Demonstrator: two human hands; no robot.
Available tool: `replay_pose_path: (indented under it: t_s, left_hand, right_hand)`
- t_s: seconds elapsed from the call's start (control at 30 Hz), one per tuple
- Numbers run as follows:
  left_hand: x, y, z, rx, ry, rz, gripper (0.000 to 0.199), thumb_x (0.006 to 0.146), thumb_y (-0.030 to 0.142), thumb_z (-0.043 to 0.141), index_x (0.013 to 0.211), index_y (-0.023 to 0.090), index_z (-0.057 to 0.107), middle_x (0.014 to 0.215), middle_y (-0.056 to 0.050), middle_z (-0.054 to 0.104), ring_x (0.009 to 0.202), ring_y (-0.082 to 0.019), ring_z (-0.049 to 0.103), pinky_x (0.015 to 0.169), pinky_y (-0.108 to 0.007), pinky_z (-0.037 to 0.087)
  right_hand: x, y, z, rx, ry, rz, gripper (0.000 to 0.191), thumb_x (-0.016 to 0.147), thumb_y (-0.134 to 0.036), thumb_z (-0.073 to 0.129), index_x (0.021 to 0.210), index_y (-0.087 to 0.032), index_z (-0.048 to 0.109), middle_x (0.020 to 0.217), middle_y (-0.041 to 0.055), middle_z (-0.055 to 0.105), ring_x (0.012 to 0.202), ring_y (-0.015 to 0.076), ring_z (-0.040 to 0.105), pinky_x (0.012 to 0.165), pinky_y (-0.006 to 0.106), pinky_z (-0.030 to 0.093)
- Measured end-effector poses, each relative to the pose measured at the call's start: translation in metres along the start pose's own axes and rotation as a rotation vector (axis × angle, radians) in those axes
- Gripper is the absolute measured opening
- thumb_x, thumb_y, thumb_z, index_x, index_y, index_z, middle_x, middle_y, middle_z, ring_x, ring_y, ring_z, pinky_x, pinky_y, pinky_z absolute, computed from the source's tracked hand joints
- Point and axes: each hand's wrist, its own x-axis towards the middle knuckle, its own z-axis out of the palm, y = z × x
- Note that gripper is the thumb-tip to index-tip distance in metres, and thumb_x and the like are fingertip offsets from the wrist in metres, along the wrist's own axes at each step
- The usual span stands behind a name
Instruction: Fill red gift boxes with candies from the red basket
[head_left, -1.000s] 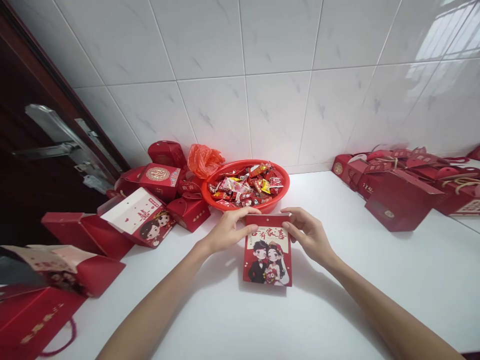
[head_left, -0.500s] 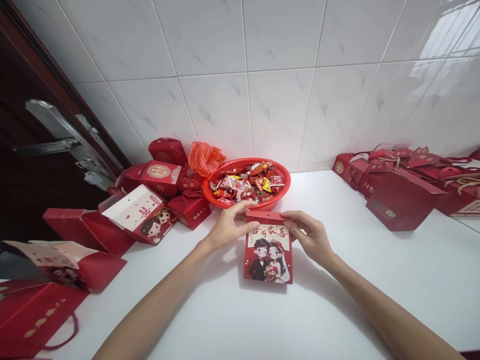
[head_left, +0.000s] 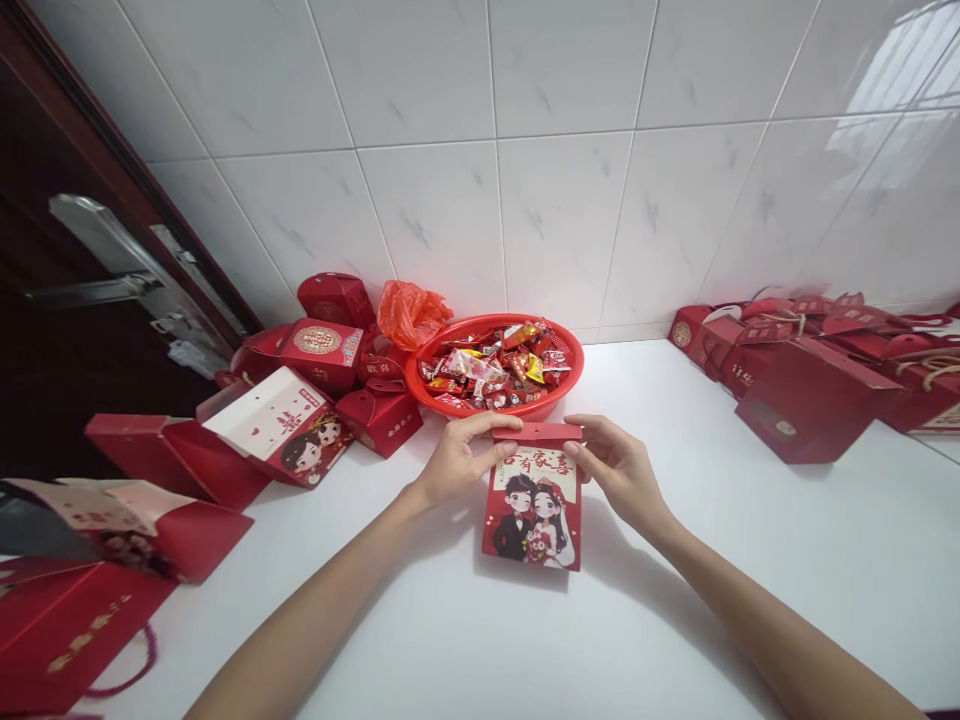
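A red and cream gift box [head_left: 534, 510], printed with a cartoon bride and groom and Chinese characters, is held between both hands over the white table. My left hand [head_left: 463, 455] pinches its upper left corner, thumb on the front face and fingers behind the top. On the other side my right hand [head_left: 616, 462] grips the upper right corner in the same way. Between them the red top flap [head_left: 537, 432] is folded, with a small hole in it. Just behind the box stands a red plastic basket [head_left: 574, 372] of wrapped candies [head_left: 487, 365].
Several red boxes [head_left: 319, 355] stand on the left, one with a cord handle. More red boxes [head_left: 814, 400] crowd the right back. A crumpled red plastic bag [head_left: 411, 314] touches the basket. Behind is a tiled wall [head_left: 555, 220]; a dark door [head_left: 67, 330] is at left.
The box's lower end has swung slightly left, and its top flap looks a little more folded toward me. Both hands keep their hold near the same place.
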Motion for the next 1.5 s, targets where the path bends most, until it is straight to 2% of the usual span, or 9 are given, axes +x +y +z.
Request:
replay_pose_path:
  t_s: [0.43,0.6,0.73,0.93,1.07,1.17,1.3,1.4,1.5]
  left_hand:
    - [-0.002,-0.001,-0.004,0.124,-0.041,0.067,0.027,0.083,0.035,0.076,0.104,0.018,0.078,0.097,-0.007,0.079,0.089,-0.021,0.073,0.087,-0.033,0.057]
    - [-0.003,0.0,0.002,0.062,-0.014,-0.022,0.031,0.087,0.045,0.07,0.101,0.018,0.076,0.104,-0.008,0.078,0.096,-0.023,0.072,0.088,-0.034,0.057]
    - [-0.003,0.003,0.008,-0.067,0.008,-0.171,0.041,0.087,0.051,0.067,0.111,0.017,0.07,0.096,-0.006,0.077,0.086,-0.022,0.072,0.075,-0.031,0.058]
    - [-0.003,0.01,0.008,-0.078,-0.003,-0.165,0.036,0.087,0.052,0.066,0.087,0.016,0.07,0.083,-0.004,0.074,0.077,-0.019,0.068,0.072,-0.029,0.055]
    - [-0.005,0.012,0.01,-0.034,0.03,-0.118,0.035,0.088,0.051,0.065,0.09,0.016,0.07,0.087,-0.005,0.074,0.082,-0.02,0.068,0.076,-0.03,0.055]
    - [-0.005,0.01,0.01,-0.046,0.061,-0.096,0.039,0.086,0.051,0.068,0.107,0.017,0.068,0.102,-0.008,0.075,0.096,-0.023,0.07,0.087,-0.034,0.056]
    - [-0.004,0.008,0.009,0.006,0.103,-0.089,0.029,0.085,0.046,0.069,0.094,0.018,0.066,0.094,-0.005,0.072,0.09,-0.02,0.068,0.086,-0.032,0.056]
    - [-0.004,0.005,0.01,0.039,0.056,-0.085,0.024,0.086,0.042,0.067,0.084,0.019,0.064,0.084,-0.003,0.069,0.082,-0.018,0.067,0.082,-0.03,0.055]
    - [-0.005,0.001,0.013,0.076,0.021,-0.075,0.021,0.087,0.039,0.066,0.082,0.019,0.065,0.082,-0.002,0.069,0.081,-0.017,0.065,0.08,-0.03,0.054]
  right_hand:
    - [-0.001,-0.003,0.005,0.0,0.05,0.042,0.039,0.083,-0.057,0.071,0.095,-0.021,0.063,0.077,0.003,0.068,0.063,0.0174,0.066,0.048,0.026,0.053]
    - [-0.002,0.0,0.005,-0.066,0.07,0.019,0.038,0.084,-0.057,0.069,0.094,-0.021,0.061,0.078,0.0028,0.066,0.061,0.017,0.064,0.051,0.028,0.054]
    - [-0.003,0.0,0.005,-0.06,0.075,0.023,0.039,0.084,-0.057,0.069,0.095,-0.021,0.061,0.079,0.003,0.067,0.062,0.0167,0.064,0.052,0.028,0.054]
    - [0.002,-0.008,-0.003,0.015,-0.03,0.092,0.042,0.081,-0.057,0.073,0.097,-0.019,0.064,0.075,0.0025,0.069,0.06,0.0142,0.061,0.049,0.024,0.048]
    - [0.007,-0.02,-0.013,-0.112,-0.12,0.0,0.038,0.084,-0.056,0.069,0.081,-0.018,0.068,0.069,0.0034,0.069,0.06,0.0138,0.058,0.051,0.025,0.045]
    - [0.013,-0.03,-0.034,-0.264,0.038,-0.165,0.032,0.085,-0.051,0.069,0.076,-0.019,0.07,0.07,0.0038,0.07,0.061,0.0153,0.059,0.055,0.028,0.047]
    - [0.028,-0.036,-0.087,-0.404,0.521,-0.297,0.028,0.079,-0.048,0.071,0.078,-0.02,0.068,0.07,0.0033,0.068,0.058,0.0159,0.057,0.057,0.03,0.048]
    - [0.036,-0.031,-0.132,-0.514,0.82,-0.239,0.03,0.074,-0.049,0.067,0.08,-0.019,0.064,0.068,0.0043,0.066,0.056,0.0187,0.057,0.057,0.034,0.049]
    - [0.037,-0.022,-0.168,-0.729,0.984,-0.129,0.018,0.074,-0.038,0.062,0.075,-0.02,0.06,0.069,0.0054,0.066,0.062,0.0227,0.061,0.072,0.04,0.05]
